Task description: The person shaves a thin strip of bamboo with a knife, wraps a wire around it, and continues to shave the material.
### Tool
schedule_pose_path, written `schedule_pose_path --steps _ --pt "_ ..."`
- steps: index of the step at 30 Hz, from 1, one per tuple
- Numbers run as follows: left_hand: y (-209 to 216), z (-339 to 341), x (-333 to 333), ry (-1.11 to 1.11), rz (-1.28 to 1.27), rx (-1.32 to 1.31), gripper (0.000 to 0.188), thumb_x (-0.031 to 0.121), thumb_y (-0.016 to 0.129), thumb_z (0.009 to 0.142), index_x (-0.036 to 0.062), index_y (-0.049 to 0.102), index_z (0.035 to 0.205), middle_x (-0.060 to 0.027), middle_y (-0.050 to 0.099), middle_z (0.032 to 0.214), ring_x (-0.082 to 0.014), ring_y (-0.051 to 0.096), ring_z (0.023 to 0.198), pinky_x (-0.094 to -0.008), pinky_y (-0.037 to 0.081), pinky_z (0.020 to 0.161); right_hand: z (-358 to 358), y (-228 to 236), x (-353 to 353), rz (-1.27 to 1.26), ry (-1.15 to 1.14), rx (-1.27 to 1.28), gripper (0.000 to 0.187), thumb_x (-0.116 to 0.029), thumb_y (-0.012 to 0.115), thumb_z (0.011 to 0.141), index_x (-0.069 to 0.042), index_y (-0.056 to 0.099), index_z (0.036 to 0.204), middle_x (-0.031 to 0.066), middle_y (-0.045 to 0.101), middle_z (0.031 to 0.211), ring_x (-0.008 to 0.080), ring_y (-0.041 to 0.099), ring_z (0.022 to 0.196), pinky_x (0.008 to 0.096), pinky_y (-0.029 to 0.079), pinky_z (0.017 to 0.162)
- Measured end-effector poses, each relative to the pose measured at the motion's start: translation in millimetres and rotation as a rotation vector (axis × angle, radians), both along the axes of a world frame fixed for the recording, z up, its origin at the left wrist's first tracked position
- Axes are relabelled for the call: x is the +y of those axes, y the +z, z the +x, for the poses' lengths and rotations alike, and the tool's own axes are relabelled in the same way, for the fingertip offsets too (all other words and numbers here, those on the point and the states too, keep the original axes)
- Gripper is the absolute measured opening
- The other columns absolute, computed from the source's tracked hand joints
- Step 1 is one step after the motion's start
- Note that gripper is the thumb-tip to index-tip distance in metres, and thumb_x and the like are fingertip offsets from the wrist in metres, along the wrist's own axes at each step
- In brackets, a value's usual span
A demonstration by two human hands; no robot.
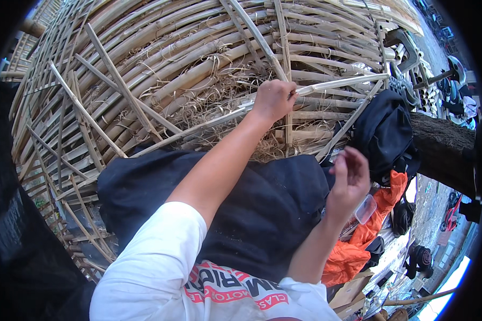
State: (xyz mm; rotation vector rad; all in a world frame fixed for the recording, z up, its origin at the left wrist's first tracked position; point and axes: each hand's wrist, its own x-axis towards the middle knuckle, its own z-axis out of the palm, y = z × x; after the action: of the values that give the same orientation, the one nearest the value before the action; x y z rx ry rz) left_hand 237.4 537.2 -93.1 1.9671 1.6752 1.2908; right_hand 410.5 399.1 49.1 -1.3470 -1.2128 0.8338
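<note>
Left hand [276, 100] grips bamboo strip [343, 83], running near 3 o'clock. Keep strip steady. Right hand [350, 179], toward 5 o'clock, loose, seems empty; blurry.

The long bamboo strip [340, 83] is slender and pale tan, its surface bare and slightly uneven in tone. It runs through the closed fingers of the left hand [275, 100], which hides a short stretch of it. To the right of that hand it extends nearly straight, rising slightly, and passes beyond the right hand [349, 179], well apart from it. To the left of the gripping hand it slants down and nearer the body; just beside the fingers it looks whiter, seemingly with split strands.
</note>
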Motion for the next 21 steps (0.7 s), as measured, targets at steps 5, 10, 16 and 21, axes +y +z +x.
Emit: schedule_pose_path --steps 5,10,16,21 --pt "42 -10 -24 -0.054 0.234 -0.046 0.016 0.017 0.073 0.08 0.0076 0.061 0.075 -0.0078 0.057 0.062 -0.0281 0.058 0.063 -0.0395 0.043 0.064 -40 35 53 0.172 0.026 0.074 0.019 -0.003 0.065 0.091 0.003 0.063 0.109 0.0046 0.065 0.094 0.0078 0.06 0.08 0.0201 0.048 0.069" --pt "75 -50 -113 -0.293 0.158 0.141 0.018 0.015 0.074 0.077 0.0086 0.058 0.075 -0.0052 0.057 0.074 -0.0244 0.057 0.068 -0.0381 0.042 0.068 -64 -23 126 0.023 0.133 -0.203 0.024 -0.011 0.069 0.088 0.001 0.068 0.108 0.0086 0.07 0.089 0.0123 0.065 0.081 0.0261 0.051 0.069" --pt "47 -88 -152 -0.413 -0.057 0.227 0.016 0.018 0.075 0.074 0.0097 0.062 0.08 -0.004 0.059 0.097 -0.0236 0.057 0.097 -0.0389 0.042 0.086 -81 -94 168 -0.029 0.187 -0.991 0.04 -0.025 0.074 0.08 -0.008 0.068 0.115 0.0148 0.071 0.103 0.0331 0.067 0.097 0.0433 0.052 0.085" --pt "44 -96 -136 -0.363 -0.126 0.321 0.013 0.019 0.073 0.076 0.0105 0.067 0.084 -0.0036 0.061 0.102 -0.0241 0.053 0.113 -0.0437 0.036 0.1 -82 -117 172 -0.097 0.154 -1.036 0.041 -0.029 0.077 0.078 -0.013 0.066 0.114 0.0086 0.071 0.097 0.0291 0.068 0.093 0.0448 0.05 0.083"
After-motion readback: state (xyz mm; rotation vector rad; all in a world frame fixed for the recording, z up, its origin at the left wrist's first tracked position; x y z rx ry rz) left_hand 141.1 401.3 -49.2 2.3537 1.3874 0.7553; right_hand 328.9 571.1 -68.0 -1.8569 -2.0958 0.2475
